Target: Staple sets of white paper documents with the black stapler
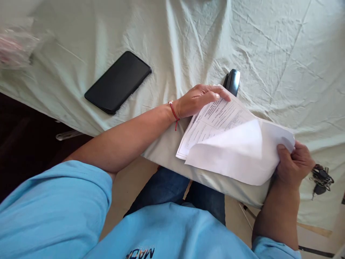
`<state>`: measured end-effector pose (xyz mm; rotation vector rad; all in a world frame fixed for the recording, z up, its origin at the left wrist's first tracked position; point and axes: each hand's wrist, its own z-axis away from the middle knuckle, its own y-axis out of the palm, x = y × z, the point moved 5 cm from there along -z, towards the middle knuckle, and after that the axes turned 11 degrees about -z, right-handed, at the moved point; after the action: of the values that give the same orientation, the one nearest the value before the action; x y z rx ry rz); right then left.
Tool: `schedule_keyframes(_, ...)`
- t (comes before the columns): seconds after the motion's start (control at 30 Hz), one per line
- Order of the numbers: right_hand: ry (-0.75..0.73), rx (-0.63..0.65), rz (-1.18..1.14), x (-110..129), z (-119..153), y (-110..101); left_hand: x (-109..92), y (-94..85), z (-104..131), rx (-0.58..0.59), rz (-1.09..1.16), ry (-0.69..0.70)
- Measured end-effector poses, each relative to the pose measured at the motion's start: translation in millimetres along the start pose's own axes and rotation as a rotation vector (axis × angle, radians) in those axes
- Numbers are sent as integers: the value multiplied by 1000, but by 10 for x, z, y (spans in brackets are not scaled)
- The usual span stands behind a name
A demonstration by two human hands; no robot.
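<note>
A stack of printed paper sheets [212, 124] is held between my two hands above the table's near edge. My left hand [201, 99] grips the upper left corner, thumb on top and the other fingers mostly hidden beneath. A red thread bracelet is on that wrist. At the right end, my right hand [293, 162] is closed on the papers with the thumb on top. The top sheet [229, 154] curls over toward me, its blank white side showing and part of the print covered. Just beyond the papers lies a black stapler-like object [232, 82], partly hidden by them.
A black smartphone [118, 82] lies on the wrinkled pale tablecloth [188, 39] to the left. A clear plastic bag [17, 46] with something reddish inside is at the far left. Right of my right hand sits a bunch of keys [322, 180]. My legs are under the table's edge.
</note>
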<state>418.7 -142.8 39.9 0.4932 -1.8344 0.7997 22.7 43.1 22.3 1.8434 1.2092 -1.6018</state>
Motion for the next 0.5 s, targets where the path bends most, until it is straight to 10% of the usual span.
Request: schedule_keyframes(0.5,27,-7,20,2,-34,0,18,5,-3,-43,-276,126)
